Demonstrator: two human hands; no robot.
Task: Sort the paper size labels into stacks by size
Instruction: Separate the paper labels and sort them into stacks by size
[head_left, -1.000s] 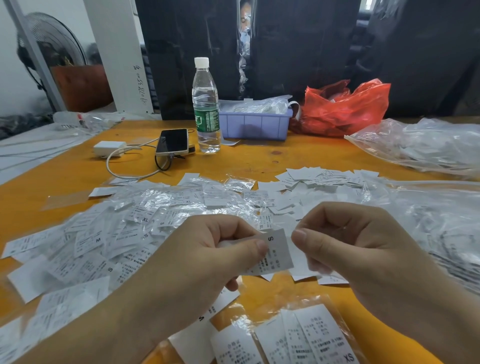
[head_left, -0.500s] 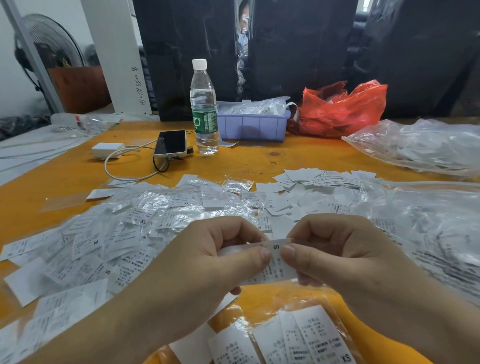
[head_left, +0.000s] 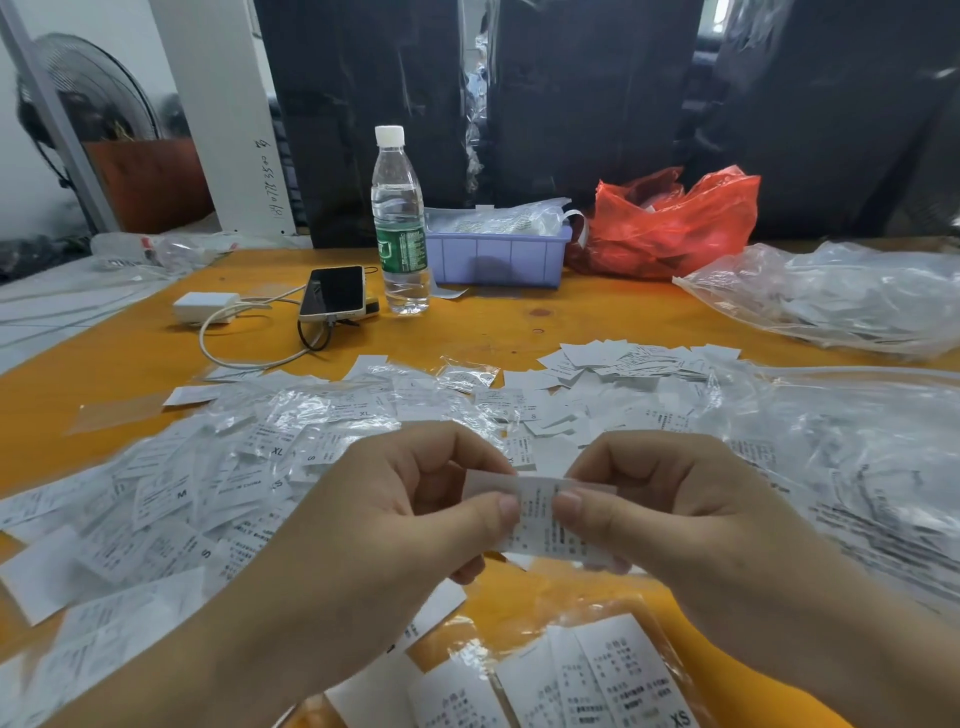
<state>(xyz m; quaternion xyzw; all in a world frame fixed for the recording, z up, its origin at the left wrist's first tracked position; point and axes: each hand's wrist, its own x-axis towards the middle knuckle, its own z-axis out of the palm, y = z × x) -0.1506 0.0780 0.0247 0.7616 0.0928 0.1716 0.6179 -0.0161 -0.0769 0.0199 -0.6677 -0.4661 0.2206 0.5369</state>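
An orange table (head_left: 519, 322) stands before black plastic sheeting (head_left: 597, 104), a white pillar (head_left: 218, 114) and a fan (head_left: 93, 93).

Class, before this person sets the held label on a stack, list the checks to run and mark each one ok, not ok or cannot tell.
1. Label pinched by left hand: ok.
2. Right hand also pinches it: ok.
3. Size letter on it readable: cannot tell, thumbs cover it.
4. One label or several held: cannot tell.
5. XS packet near the front edge of the table: ok.
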